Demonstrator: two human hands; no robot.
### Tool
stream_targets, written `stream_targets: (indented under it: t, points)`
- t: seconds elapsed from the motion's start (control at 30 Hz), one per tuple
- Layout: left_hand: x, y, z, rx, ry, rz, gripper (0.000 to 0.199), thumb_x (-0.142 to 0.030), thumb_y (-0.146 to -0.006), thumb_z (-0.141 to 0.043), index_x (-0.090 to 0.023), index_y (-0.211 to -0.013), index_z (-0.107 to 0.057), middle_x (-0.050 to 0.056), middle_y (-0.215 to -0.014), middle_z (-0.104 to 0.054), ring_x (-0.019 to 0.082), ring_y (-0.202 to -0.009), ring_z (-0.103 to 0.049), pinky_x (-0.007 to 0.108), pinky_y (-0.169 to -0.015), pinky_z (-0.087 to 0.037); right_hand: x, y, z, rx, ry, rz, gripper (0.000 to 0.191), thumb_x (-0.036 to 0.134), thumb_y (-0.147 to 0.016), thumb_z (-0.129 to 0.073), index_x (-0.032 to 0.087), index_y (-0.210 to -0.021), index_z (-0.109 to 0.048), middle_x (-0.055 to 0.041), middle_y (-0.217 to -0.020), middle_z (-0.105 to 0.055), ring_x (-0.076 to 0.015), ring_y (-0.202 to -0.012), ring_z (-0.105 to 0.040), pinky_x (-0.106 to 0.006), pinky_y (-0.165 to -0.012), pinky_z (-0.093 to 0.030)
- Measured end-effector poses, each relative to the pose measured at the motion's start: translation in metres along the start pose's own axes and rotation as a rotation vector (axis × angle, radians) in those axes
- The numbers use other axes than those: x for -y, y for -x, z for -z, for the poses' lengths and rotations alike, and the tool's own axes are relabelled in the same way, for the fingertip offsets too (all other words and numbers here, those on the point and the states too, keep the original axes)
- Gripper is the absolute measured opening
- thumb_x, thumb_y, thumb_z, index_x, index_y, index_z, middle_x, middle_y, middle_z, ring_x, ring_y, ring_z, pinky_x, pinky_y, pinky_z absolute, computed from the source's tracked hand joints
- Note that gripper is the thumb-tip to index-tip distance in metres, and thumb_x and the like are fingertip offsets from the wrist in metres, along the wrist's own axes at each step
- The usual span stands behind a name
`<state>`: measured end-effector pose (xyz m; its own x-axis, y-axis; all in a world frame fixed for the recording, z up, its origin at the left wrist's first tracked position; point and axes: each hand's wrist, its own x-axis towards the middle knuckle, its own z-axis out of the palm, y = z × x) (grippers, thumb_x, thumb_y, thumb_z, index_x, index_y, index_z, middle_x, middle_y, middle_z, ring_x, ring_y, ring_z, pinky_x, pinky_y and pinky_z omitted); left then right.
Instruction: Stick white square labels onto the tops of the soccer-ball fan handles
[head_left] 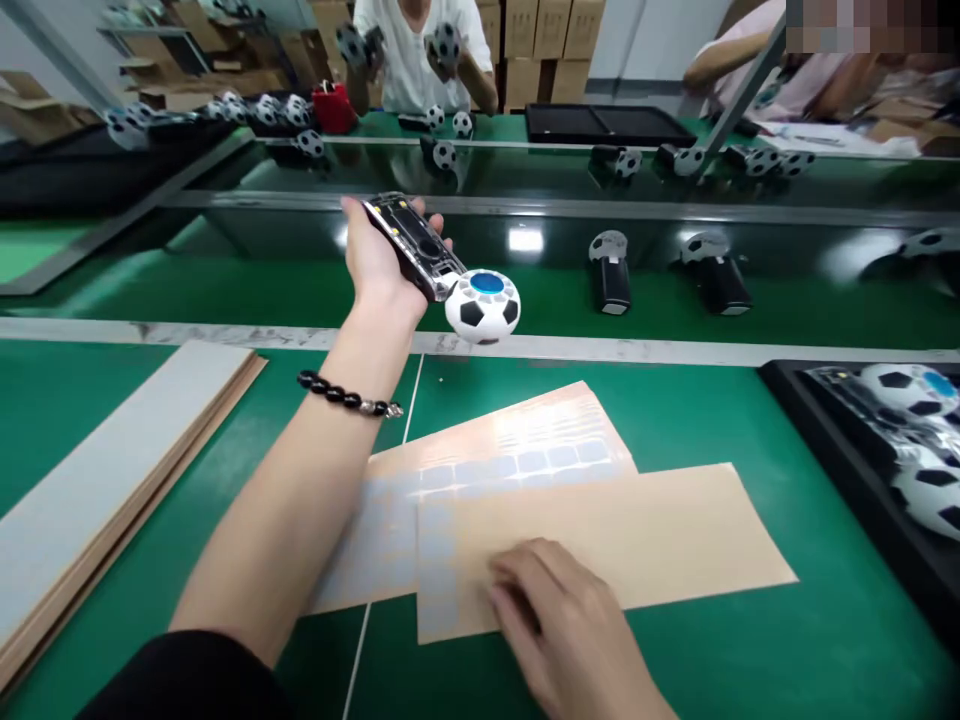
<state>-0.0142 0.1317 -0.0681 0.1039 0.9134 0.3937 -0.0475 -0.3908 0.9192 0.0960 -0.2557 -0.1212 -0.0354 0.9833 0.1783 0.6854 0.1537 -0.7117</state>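
Hands well apart: left hand (382, 268) grips a clear-cased soccer-ball device (482, 306) mid-frame, right hand (562, 620) rests on a tan sticker sheet (600, 530) on the green worktop (750, 660).

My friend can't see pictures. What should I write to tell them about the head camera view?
A person's left hand holds up a clear gadget with a soccer-ball end over a green workbench. The right hand rests on peach sticker sheets. Across the bench, another person holds similar balls.
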Motion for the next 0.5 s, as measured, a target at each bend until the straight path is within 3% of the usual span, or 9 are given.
stream_targets:
  t: [0.07, 0.1, 0.2, 0.27, 0.37, 0.43, 0.5]
  points:
    - [-0.027, 0.027, -0.003, -0.079, 0.216, 0.188, 0.089, -0.07, -0.096, 0.014, -0.02, -0.116, -0.057, 0.011, -0.123, -0.068, 0.02, -0.107, -0.071, 0.031, -0.074, -0.063, 0.014, 0.004, -0.018, -0.021, 0.068, 0.022, 0.018, 0.017, -0.096, -0.048, 0.022, -0.095, -0.066, -0.0065, -0.086, -0.071, -0.0238, -0.073, -0.071, -0.033, -0.057, -0.058]
    - [-0.042, 0.04, -0.007, -0.086, 0.261, 0.211, 0.09, -0.071, -0.095, 0.014, -0.02, -0.117, -0.057, 0.011, -0.123, -0.068, 0.02, -0.106, -0.072, 0.031, -0.073, -0.063, 0.02, 0.005, -0.024, -0.039, 0.117, 0.032, 0.016, 0.018, -0.096, -0.049, 0.022, -0.096, -0.065, -0.0071, -0.087, -0.071, -0.0248, -0.074, -0.071, -0.034, -0.056, -0.057]
    - [-0.08, 0.072, -0.02, -0.057, 0.234, 0.125, 0.078, -0.08, -0.095, -0.004, -0.024, -0.121, -0.051, 0.006, -0.109, -0.07, 0.02, -0.095, -0.075, 0.029, -0.066, -0.062, 0.029, 0.003, -0.034, -0.12, 0.252, 0.074, 0.013, 0.021, -0.099, -0.05, 0.02, -0.098, -0.063, -0.0082, -0.085, -0.07, -0.0251, -0.07, -0.071, -0.034, -0.055, -0.056]
    - [-0.094, 0.086, -0.029, -0.029, 0.158, 0.018, 0.065, -0.082, -0.093, -0.033, -0.026, -0.122, -0.046, 0.001, -0.095, -0.068, 0.018, -0.083, -0.075, 0.027, -0.062, -0.059, 0.031, 0.001, -0.037, -0.137, 0.288, 0.109, 0.017, 0.02, -0.101, -0.047, 0.021, -0.09, -0.06, -0.0064, -0.079, -0.068, -0.0235, -0.065, -0.069, -0.034, -0.054, -0.055]
    - [-0.095, 0.1, -0.043, 0.078, 0.076, -0.116, 0.061, -0.063, -0.08, -0.078, -0.025, -0.117, -0.047, -0.004, -0.086, -0.065, 0.015, -0.073, -0.072, 0.026, -0.063, -0.059, 0.032, -0.002, -0.038, -0.152, 0.306, 0.102, 0.022, 0.018, -0.103, -0.041, 0.02, -0.093, -0.06, -0.0072, -0.08, -0.069, -0.0237, -0.066, -0.07, -0.033, -0.054, -0.055]
    - [-0.087, 0.107, -0.051, 0.166, 0.074, -0.166, 0.061, -0.055, -0.074, -0.086, -0.023, -0.112, -0.052, -0.001, -0.092, -0.068, 0.017, -0.079, -0.073, 0.029, -0.069, -0.06, 0.034, -0.003, -0.039, -0.168, 0.326, 0.096, 0.023, 0.018, -0.104, -0.039, 0.018, -0.101, -0.061, -0.0088, -0.082, -0.07, -0.024, -0.066, -0.072, -0.033, -0.052, -0.055]
    - [-0.076, 0.112, -0.057, 0.241, 0.116, -0.195, 0.059, -0.057, -0.073, -0.085, -0.021, -0.11, -0.055, 0.004, -0.099, -0.07, 0.02, -0.088, -0.074, 0.032, -0.075, -0.061, 0.034, -0.003, -0.042, -0.187, 0.339, 0.097, 0.024, 0.018, -0.103, -0.038, 0.019, -0.099, -0.062, -0.0077, -0.079, -0.07, -0.024, -0.064, -0.072, -0.032, -0.05, -0.055]
